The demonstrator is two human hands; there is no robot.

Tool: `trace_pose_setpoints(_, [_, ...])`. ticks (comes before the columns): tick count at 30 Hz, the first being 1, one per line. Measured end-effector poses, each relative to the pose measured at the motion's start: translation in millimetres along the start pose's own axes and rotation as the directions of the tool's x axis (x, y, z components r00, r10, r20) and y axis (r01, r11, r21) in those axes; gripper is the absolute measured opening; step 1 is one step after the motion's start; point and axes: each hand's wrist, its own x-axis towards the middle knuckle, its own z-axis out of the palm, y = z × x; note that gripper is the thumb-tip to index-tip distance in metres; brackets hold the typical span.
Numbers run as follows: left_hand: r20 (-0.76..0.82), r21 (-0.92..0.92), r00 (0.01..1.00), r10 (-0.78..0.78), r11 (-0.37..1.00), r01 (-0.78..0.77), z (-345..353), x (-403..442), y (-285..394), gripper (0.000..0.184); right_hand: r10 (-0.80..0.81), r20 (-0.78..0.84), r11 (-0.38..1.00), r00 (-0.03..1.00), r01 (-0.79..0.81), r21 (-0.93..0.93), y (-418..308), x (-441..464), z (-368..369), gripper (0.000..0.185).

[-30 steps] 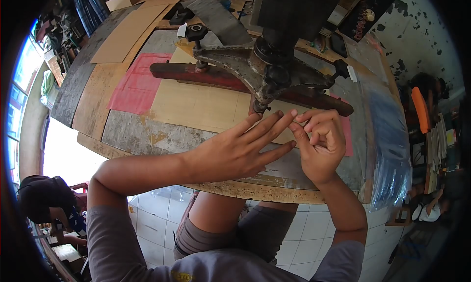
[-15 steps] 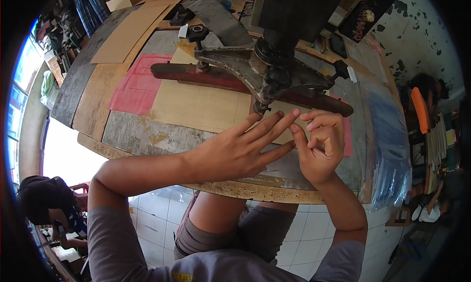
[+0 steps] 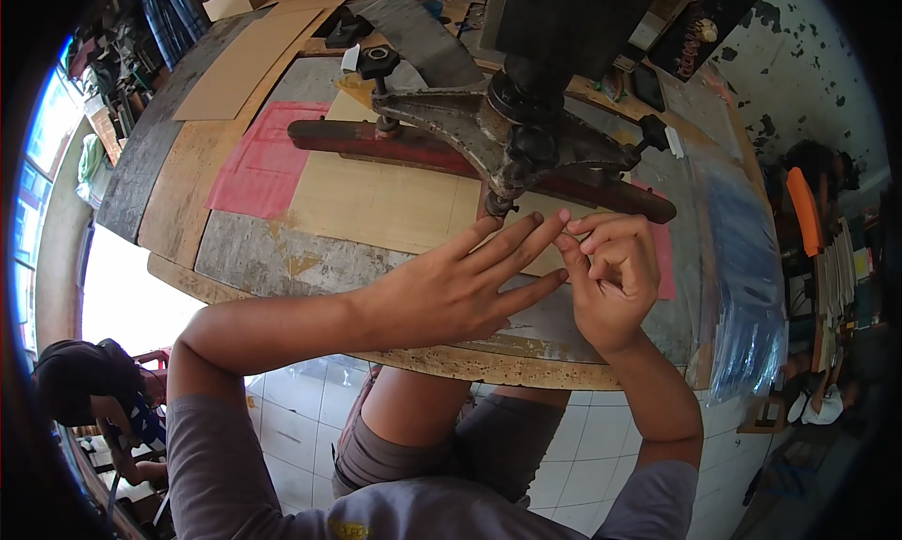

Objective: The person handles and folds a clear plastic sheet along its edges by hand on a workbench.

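My left hand point(image 3: 470, 282) is held palm down over the near part of the worktable point(image 3: 254, 258), its fingers spread and nothing in them. Beside its fingertips is my right hand point(image 3: 615, 277), fingers curled and thumb near the index finger; whether something small is pinched there I cannot make out. Just beyond both hands stands a metal press point(image 3: 526, 146) with a long dark red bar point(image 3: 423, 152). Under the bar lies a tan sheet point(image 3: 376, 202), with a pink sheet point(image 3: 258, 160) at its left end.
Clear plastic sheets point(image 3: 747, 286) hang over the table's right edge. Brown cardboard point(image 3: 246, 66) lies at the back left. A dark box point(image 3: 700, 28) stands at the back right. Another person point(image 3: 89, 380) bends forward at the far left.
My right thumb and index finger parted slightly, then came closer together again near my left fingertips. The person at the left has shifted their arms. My left hand has hardly moved.
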Motion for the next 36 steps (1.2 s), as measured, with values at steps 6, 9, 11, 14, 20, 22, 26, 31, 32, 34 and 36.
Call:
trace_pose_setpoints(6, [-0.002,-0.010,1.000,-0.005,1.000,0.005,0.1,1.1,-0.7,0.072,0.002,0.021,0.999,1.000,-0.001,-0.035,-1.2,-2.8,0.0,0.035])
trace_pose_setpoints(9, [0.006,0.000,1.000,-0.002,1.000,0.002,-2.5,1.7,-1.1,0.073,-0.027,0.005,0.999,1.000,0.028,-0.047,-0.9,-1.1,1.1,0.036])
trace_pose_setpoints(11, [-0.008,-0.002,1.000,-0.003,1.000,0.003,-1.0,1.2,-0.6,0.074,-0.066,0.005,0.994,0.998,0.066,-0.087,-1.0,-0.6,0.3,0.037])
trace_pose_setpoints(14, [-0.013,-0.001,1.000,-0.001,1.000,0.001,-2.3,1.0,-0.6,0.074,-0.108,-0.009,0.988,0.994,0.107,-0.113,-0.8,1.4,-0.1,0.038])
trace_pose_setpoints(20, [-0.014,-0.007,1.000,0.001,1.000,-0.001,-2.0,0.8,-0.9,0.074,-0.118,-0.009,0.988,0.993,0.116,-0.101,1.1,1.7,1.1,0.038])
trace_pose_setpoints(22, [-0.014,-0.014,1.000,0.000,1.000,0.000,-1.6,0.7,-0.9,0.073,-0.094,0.000,0.992,0.996,0.094,-0.090,1.4,0.8,0.6,0.037])
trace_pose_setpoints(26, [-0.007,-0.024,1.000,-0.001,1.000,0.001,-1.7,0.7,-0.5,0.071,-0.043,0.004,0.997,0.999,0.044,-0.062,-0.6,0.6,0.3,0.033])
trace_pose_setpoints(31, [-0.025,-0.032,1.000,-0.008,0.999,0.007,-0.4,0.9,0.5,0.070,-0.044,0.001,0.998,0.999,0.044,-0.051,-1.8,0.5,-0.3,0.032])
trace_pose_setpoints(32, [-0.026,-0.028,1.000,-0.009,1.000,0.008,-0.5,1.5,0.6,0.070,-0.038,-0.001,0.998,0.999,0.038,-0.047,-1.7,-0.3,-0.3,0.032])
trace_pose_setpoints(34, [-0.031,-0.025,0.999,-0.010,1.000,0.009,-0.7,1.9,0.4,0.070,-0.042,0.009,0.998,0.999,0.043,-0.054,-1.9,-1.8,0.3,0.032])
trace_pose_setpoints(36, [-0.040,-0.028,0.999,-0.010,1.000,0.009,-1.4,1.3,-0.1,0.070,-0.061,0.008,0.996,0.998,0.061,-0.064,-1.4,-2.3,0.6,0.033])
